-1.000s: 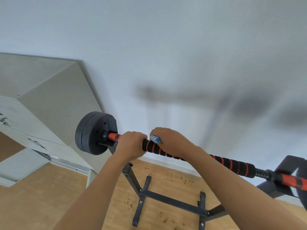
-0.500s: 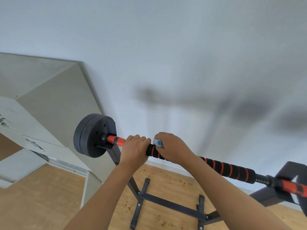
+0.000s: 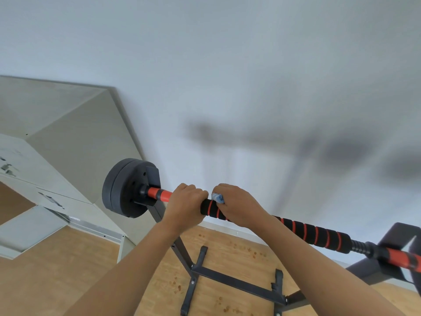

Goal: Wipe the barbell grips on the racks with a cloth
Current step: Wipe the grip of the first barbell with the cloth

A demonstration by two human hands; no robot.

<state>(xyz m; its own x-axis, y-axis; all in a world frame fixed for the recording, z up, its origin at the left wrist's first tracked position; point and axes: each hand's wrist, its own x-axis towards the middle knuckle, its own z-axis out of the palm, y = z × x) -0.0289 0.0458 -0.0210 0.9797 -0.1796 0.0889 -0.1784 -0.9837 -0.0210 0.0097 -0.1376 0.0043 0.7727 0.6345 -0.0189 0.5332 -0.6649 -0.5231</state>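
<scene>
A barbell (image 3: 307, 231) lies across a black rack (image 3: 227, 278), its black foam grip (image 3: 319, 236) ringed with orange stripes. The left hand (image 3: 185, 205) has its fingers clenched round the bar just right of the black weight plates (image 3: 124, 188). Just beside it, the right hand (image 3: 239, 205) presses a blue-and-white cloth (image 3: 217, 198) onto the grip's left end, fingers apparently curled over it, though most of the cloth is hidden. Behind stands a white wall (image 3: 227, 65); a grey cabinet (image 3: 57, 144) is at the left.
</scene>
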